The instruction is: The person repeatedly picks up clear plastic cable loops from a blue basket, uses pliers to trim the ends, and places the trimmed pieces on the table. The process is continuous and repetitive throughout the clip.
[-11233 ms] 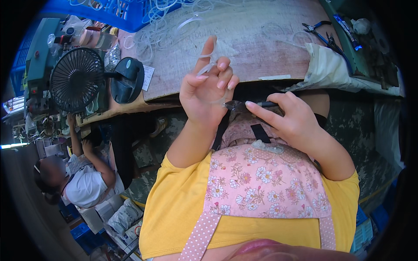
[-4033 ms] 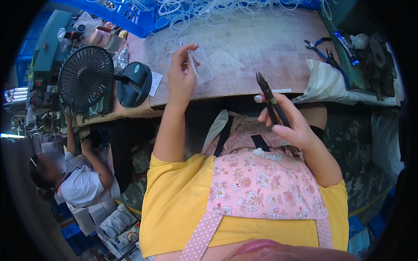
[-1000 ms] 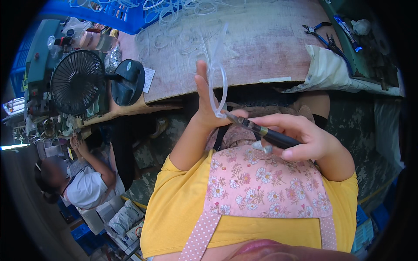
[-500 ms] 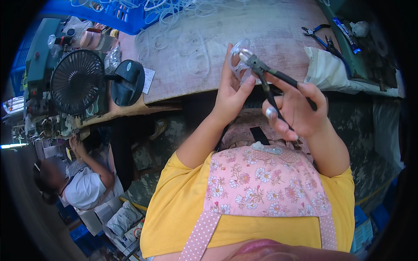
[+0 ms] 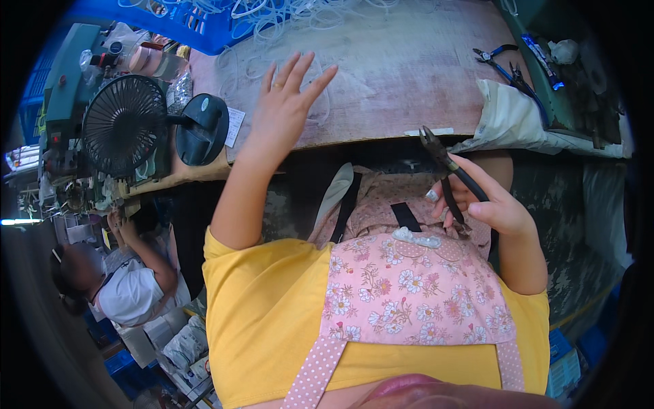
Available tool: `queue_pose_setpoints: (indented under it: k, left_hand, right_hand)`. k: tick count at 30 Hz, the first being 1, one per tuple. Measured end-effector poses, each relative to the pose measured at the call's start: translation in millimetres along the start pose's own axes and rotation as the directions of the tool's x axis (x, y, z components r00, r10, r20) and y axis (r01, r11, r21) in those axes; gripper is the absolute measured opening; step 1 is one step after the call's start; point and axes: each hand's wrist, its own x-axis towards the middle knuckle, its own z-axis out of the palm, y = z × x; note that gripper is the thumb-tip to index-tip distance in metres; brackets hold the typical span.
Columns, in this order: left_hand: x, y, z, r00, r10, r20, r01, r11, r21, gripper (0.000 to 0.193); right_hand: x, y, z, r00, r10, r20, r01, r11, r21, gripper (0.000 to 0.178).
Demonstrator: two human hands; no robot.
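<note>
My left hand [image 5: 281,112] is raised over the table, its fingers spread and nothing in them. Below and around its fingertips lie loops of clear thin tubing [image 5: 289,20], piled thickest at the table's far side. My right hand [image 5: 501,208] grips black-handled pliers [image 5: 449,163] in front of the table's near edge. The jaws point up and to the left, with nothing visible between them, and one handle is partly hidden by the fingers.
A blue plastic basket [image 5: 204,31] holds more tubing at the far left. A black fan [image 5: 126,123] stands left on the table [image 5: 402,75]. Blue-handled pliers [image 5: 507,65] and a white bag [image 5: 511,112] lie to the right. Another person [image 5: 139,286] sits at the left.
My left hand has moved left and away, letting go of the clear tubing loop it held at the jaws. My right hand has lowered slightly with the pliers.
</note>
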Motion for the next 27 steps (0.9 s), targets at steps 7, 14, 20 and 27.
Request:
queue_pose_setpoints:
  k: [7,14,20,27]
  left_hand:
    - [36,-47,24,0.981,0.187,0.051,-0.189,0.982,0.023,0.035]
    - [18,-26,27,0.912,-0.377,-0.160,0.189,0.733,-0.653,0.030]
    - [4,34,26,0.775,-0.501,0.386,-0.012,-0.622,-0.783,0.062]
    - [7,90,10,0.828,-0.382,0.412,-0.085,-0.810,-0.580,0.076]
  right_hand:
    - [7,8,13,1.000,0.000,0.015,0.000,1.000,0.009,0.078]
    - [17,17,6,1.000,0.013,-0.016,-0.010,0.984,0.178,0.077]
    - [52,20,18,0.968,-0.105,-0.227,0.113,0.993,0.021,0.089]
    - [51,14,31,0.851,-0.523,-0.039,0.109,0.250,-0.962,0.079]
